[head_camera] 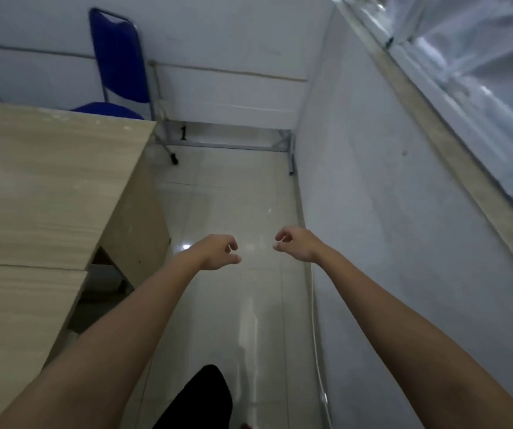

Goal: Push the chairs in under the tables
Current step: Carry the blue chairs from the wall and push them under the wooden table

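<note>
Two bare hands held out over the tiled floor (233,193), between table (41,181) and white wall (388,212). Left hand (218,253) and right hand (295,246) near each other, apart, touching nothing; fingers of both loosely curled inward, thumb tips close to fingertips, nothing pinched. Blue chair (116,57) at far left corner, beyond the table's far edge, well apart from both hands; backrest upright, seat front partly hidden behind the tabletop. Second tabletop section at lower left, butted against the first. Metal frame (227,145) along the far wall base, beside a chair leg. Dark trouser leg (202,397) at bottom centre.
</note>
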